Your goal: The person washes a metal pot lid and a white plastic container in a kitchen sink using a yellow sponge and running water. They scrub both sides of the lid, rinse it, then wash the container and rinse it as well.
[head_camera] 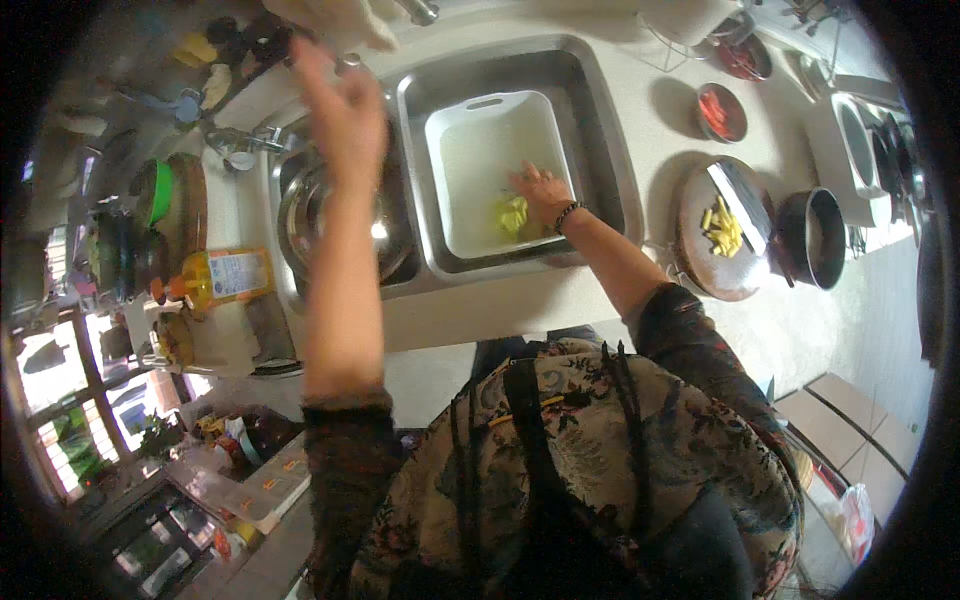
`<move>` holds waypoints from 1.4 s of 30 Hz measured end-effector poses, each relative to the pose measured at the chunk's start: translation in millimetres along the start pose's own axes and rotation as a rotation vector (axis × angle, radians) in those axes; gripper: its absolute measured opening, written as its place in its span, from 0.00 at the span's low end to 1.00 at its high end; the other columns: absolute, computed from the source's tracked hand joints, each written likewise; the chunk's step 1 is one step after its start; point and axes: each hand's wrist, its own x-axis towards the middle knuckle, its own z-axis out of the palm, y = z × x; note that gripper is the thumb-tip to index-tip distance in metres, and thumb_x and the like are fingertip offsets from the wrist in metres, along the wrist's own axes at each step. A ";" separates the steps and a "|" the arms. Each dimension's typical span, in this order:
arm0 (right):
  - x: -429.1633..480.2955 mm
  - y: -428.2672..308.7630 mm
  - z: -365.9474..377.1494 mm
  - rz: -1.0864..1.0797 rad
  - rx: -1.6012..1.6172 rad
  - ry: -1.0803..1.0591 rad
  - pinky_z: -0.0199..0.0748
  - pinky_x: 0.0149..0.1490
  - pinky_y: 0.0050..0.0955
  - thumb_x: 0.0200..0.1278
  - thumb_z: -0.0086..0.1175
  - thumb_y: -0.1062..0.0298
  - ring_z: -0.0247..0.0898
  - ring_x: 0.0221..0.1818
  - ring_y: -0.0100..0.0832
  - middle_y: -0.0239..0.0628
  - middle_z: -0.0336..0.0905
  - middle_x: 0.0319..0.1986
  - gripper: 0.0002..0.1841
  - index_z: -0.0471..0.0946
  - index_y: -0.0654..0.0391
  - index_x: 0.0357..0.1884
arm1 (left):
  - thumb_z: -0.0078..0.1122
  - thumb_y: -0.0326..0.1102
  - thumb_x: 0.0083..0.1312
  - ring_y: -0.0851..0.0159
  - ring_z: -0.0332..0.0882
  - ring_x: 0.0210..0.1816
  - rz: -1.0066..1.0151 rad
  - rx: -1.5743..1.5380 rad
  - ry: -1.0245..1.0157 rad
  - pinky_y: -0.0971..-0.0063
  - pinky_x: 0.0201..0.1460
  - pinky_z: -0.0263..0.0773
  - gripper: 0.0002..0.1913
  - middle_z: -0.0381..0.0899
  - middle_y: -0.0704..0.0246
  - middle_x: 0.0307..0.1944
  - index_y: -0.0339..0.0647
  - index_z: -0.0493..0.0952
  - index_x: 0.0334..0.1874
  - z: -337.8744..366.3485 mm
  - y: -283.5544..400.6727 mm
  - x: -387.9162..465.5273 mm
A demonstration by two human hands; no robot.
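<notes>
My right hand, with a beaded bracelet at the wrist, reaches into a white plastic tub of cloudy water. Its fingers are spread, and beside them in the water lies a yellow-green piece of food, perhaps a vegetable. The tub stands inside the right basin of a stainless steel sink. Raised above the left side of the sink, my left hand is blurred, fingers apart, with nothing visible in it. Under that forearm, a round metal bowl or lid sits in the left basin, partly hidden.
Right of the sink are a round board with cut yellow-green pieces and a cleaver, a dark pot and a metal bowl of red pieces. An orange soap bottle lies left. A faucet is behind.
</notes>
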 end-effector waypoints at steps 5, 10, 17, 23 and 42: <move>15.0 -29.4 -7.2 -0.251 -0.149 -0.546 0.72 0.51 0.44 0.53 0.52 0.66 0.72 0.49 0.47 0.48 0.74 0.46 0.19 0.74 0.50 0.50 | 0.53 0.24 0.55 0.49 0.69 0.55 -0.151 0.317 -0.472 0.61 0.58 0.66 0.15 0.71 0.55 0.54 0.38 0.76 0.46 -21.7 -81.4 -215.3; 13.4 2.0 28.4 0.055 -0.071 -0.133 0.75 0.48 0.41 0.50 0.57 0.59 0.77 0.44 0.42 0.42 0.79 0.39 0.16 0.78 0.56 0.40 | 0.54 0.26 0.54 0.51 0.67 0.56 -0.100 0.270 -0.610 0.60 0.57 0.64 0.16 0.68 0.54 0.56 0.36 0.75 0.48 -28.9 -81.3 -265.8; 46.8 -8.9 36.0 0.170 0.363 -0.311 0.74 0.45 0.40 0.51 0.52 0.63 0.76 0.40 0.48 0.50 0.79 0.38 0.17 0.77 0.59 0.43 | 0.54 0.27 0.52 0.47 0.58 0.63 -0.049 0.425 -0.611 0.55 0.65 0.53 0.25 0.62 0.55 0.62 0.34 0.69 0.56 -24.5 -101.2 -248.2; 95.6 -21.5 8.8 0.296 0.958 0.240 0.73 0.45 0.38 0.48 0.55 0.66 0.77 0.39 0.48 0.48 0.80 0.35 0.19 0.76 0.57 0.45 | 0.51 0.27 0.53 0.44 0.47 0.69 -0.152 0.478 -0.615 0.54 0.69 0.46 0.32 0.56 0.48 0.65 0.29 0.60 0.63 -22.7 -87.6 -232.3; 85.6 -154.9 -12.7 0.074 0.638 0.284 0.70 0.47 0.45 0.51 0.51 0.72 0.69 0.43 0.54 0.53 0.69 0.43 0.17 0.72 0.58 0.46 | 0.36 0.37 0.70 0.48 0.54 0.68 -0.367 -0.042 -0.261 0.62 0.69 0.51 0.24 0.53 0.50 0.67 0.30 0.57 0.65 -28.1 -106.2 -236.4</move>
